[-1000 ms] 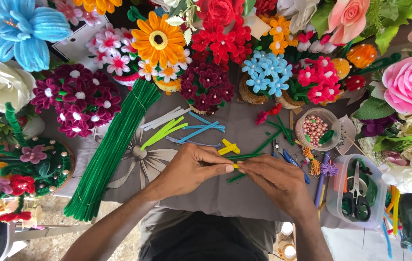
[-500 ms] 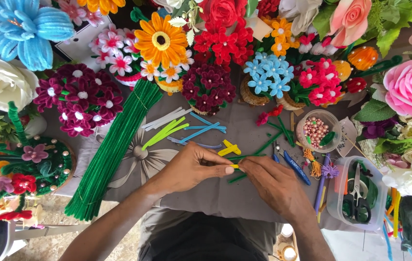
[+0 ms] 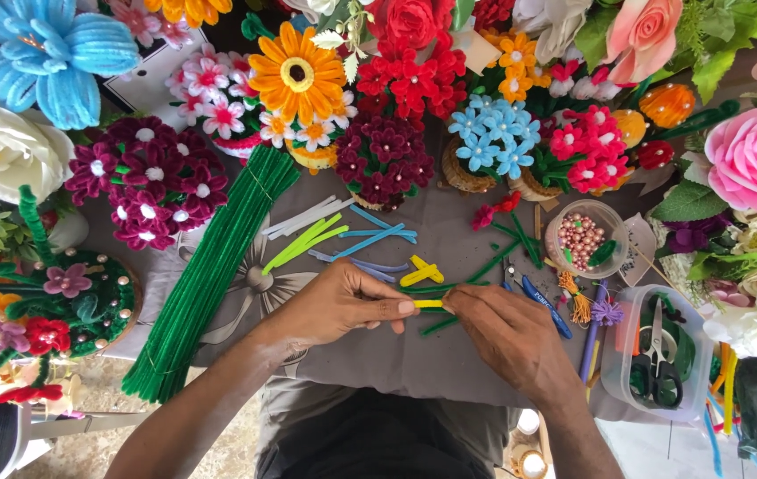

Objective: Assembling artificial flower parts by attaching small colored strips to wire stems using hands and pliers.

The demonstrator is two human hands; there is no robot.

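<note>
My left hand (image 3: 339,306) and my right hand (image 3: 507,333) meet over a grey cloth (image 3: 414,355), both pinching a short yellow pipe cleaner piece (image 3: 428,304) between their fingertips. A green pipe cleaner stem (image 3: 472,270) runs under the fingers. More yellow bits (image 3: 421,271) lie just beyond the hands, with light green (image 3: 303,244) and blue (image 3: 370,241) pieces past them.
A thick bundle of green pipe cleaners (image 3: 210,275) lies left of my left hand. Pipe-cleaner flower bouquets ring the cloth. A round dish of pink beads (image 3: 581,239), a blue-handled tool (image 3: 543,302) and a clear tub with scissors (image 3: 658,355) sit to the right.
Both hands stay joined on the yellow piece, with the fingers shifting only slightly. Nothing else on the cloth has moved.
</note>
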